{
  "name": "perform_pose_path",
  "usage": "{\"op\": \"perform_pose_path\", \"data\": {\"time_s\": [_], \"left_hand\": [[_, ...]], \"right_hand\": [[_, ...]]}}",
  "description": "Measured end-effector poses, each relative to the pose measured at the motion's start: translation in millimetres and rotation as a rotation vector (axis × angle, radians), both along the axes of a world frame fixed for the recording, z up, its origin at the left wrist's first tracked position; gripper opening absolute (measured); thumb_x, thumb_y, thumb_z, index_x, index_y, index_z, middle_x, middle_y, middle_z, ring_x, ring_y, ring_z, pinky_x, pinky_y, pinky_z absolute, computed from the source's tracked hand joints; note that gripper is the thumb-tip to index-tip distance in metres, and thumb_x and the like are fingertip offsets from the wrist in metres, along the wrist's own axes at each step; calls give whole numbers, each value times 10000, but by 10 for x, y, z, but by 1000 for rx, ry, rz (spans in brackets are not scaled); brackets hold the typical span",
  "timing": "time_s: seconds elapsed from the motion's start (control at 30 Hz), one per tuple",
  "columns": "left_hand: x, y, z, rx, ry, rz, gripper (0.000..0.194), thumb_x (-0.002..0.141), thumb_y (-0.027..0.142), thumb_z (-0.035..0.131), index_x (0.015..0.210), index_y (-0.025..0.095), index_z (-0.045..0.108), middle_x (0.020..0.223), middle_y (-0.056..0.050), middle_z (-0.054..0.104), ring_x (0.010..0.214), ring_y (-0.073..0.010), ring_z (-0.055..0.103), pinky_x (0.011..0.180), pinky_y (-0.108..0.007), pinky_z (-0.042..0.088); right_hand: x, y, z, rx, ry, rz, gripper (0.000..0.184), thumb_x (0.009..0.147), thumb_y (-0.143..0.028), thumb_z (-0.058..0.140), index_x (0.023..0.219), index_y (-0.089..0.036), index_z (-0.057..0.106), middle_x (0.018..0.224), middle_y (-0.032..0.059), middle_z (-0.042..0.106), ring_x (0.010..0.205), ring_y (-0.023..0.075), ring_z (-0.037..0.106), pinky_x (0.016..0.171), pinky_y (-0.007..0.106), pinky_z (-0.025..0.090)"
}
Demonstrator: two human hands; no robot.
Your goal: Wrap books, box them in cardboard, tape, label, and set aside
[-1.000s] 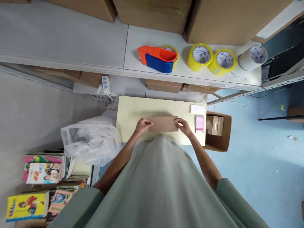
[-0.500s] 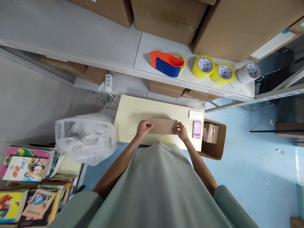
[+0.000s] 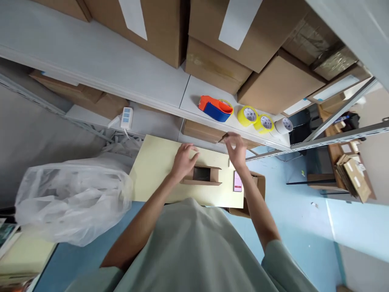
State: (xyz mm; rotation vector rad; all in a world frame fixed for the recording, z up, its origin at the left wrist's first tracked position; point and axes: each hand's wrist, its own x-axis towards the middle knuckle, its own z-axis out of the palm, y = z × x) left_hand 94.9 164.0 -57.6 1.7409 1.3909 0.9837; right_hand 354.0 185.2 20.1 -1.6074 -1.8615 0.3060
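Observation:
A small brown cardboard box [image 3: 203, 175] lies on the pale yellow table [image 3: 154, 170] with its top open and a dark inside showing. My left hand [image 3: 183, 160] grips the box's left end, fingers curled over it. My right hand [image 3: 236, 150] is off the box and raised above the table's far edge, fingers apart and holding nothing. It is just below the shelf where an orange and blue tape dispenser [image 3: 215, 108] lies. A phone with a pink screen [image 3: 237, 181] lies on the table right of the box.
Two yellow tape rolls [image 3: 246, 116] and a white roll [image 3: 282, 125] sit on the shelf beside the dispenser, below large cartons [image 3: 212, 67]. A clear plastic bag [image 3: 73, 198] bulges left of the table. An open carton [image 3: 259, 187] stands on the floor at right.
The flat cardboard has been opened into a box. My right hand left its right end and rose toward the shelf. The camera tilted up, showing more of the shelves.

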Motion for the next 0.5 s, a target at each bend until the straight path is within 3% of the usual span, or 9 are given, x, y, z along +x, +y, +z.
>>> {"op": "perform_pose_path", "data": {"time_s": [0.07,0.13,0.27,0.37,0.5], "left_hand": [[-27,183,311,84,-66,16,79,1049,317,664,1007,257,694,1300,-111,767,1385,-317,662,1246,-519,513],[-82,299,564,141,-137,20,102,1064,334,663,1018,251,700,1316,-101,771,1362,-297,682,1221,-486,535],[-261,305,839,189,-272,-30,224,1118,275,525,1106,243,746,1339,-85,785,1318,-249,721,1173,-433,573],[-462,182,876,168,-354,-34,299,1142,273,469,1188,243,762,1321,-73,815,1273,-234,752,1124,-408,600],[-813,-1,773,67,-452,32,375,1160,324,460,1434,254,706,1249,-77,846,1104,-226,807,975,-375,654]], "right_hand": [[-156,423,335,58,-169,20,374,1188,-447,423,1181,-238,733,1456,181,733,1414,315,662,1216,520,522],[-312,803,520,24,-362,0,440,1186,-521,440,1369,-214,695,1461,195,729,1418,351,645,1217,556,503],[-536,1300,546,-167,-663,-69,693,1124,-675,547,1490,-91,628,1376,276,755,1318,433,692,1186,610,491],[-607,1336,503,-239,-766,-117,761,1125,-698,521,1536,-61,582,1303,289,777,1265,450,716,1173,625,488],[-664,890,580,-255,-764,-34,796,1127,-761,423,1558,-101,534,1233,261,785,1173,448,747,1026,586,585]]}}
